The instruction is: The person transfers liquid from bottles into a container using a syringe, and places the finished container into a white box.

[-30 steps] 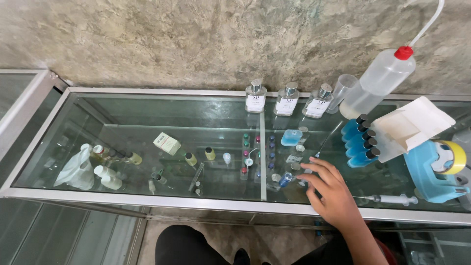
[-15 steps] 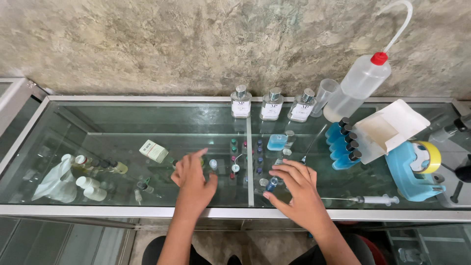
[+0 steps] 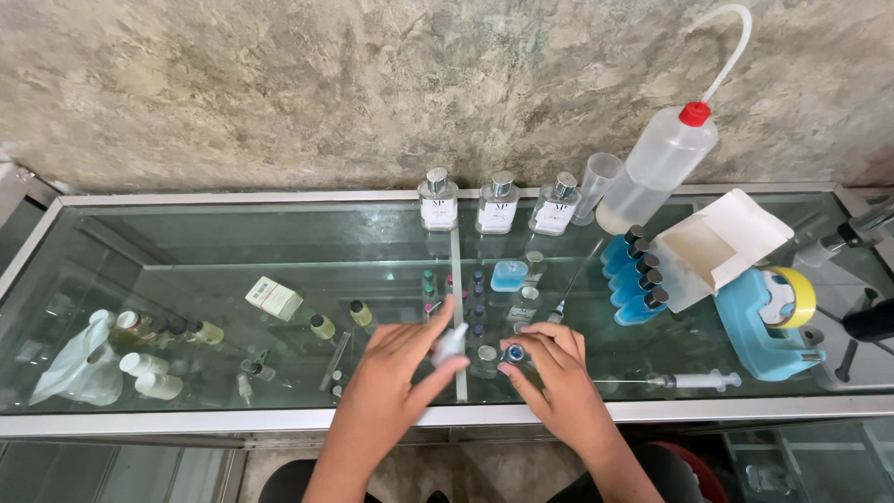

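Grip: left hand (image 3: 396, 377) pinches small white bottle (image 3: 451, 345); right hand (image 3: 549, 373) closes on blue-capped vial (image 3: 513, 354) | Place: front of glass tabletop (image 3: 233, 251) | Progress: both picked up, caps seemingly on; handling apparently just begun.

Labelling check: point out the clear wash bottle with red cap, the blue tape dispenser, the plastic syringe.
clear wash bottle with red cap (image 3: 659, 172), head view, mid body.
blue tape dispenser (image 3: 762, 337), head view, base.
plastic syringe (image 3: 697, 380), head view, barrel.
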